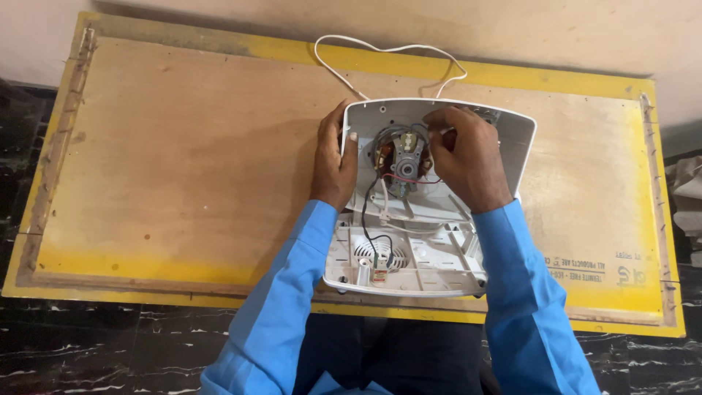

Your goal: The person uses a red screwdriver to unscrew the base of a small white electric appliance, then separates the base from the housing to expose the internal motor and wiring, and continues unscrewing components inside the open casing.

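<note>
Housing point(504, 135): white, opened, long axis running away from the person.
Motor point(401, 157): at housing's centre.
Left hand point(334, 164): grips housing's left edge.
Right hand point(468, 157): nearer, fingertips curled at motor.

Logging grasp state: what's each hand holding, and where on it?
Left hand grips the left side wall of the open white casing. Right hand rests fingertips at the motor; an actual pinch cannot be told.
</note>
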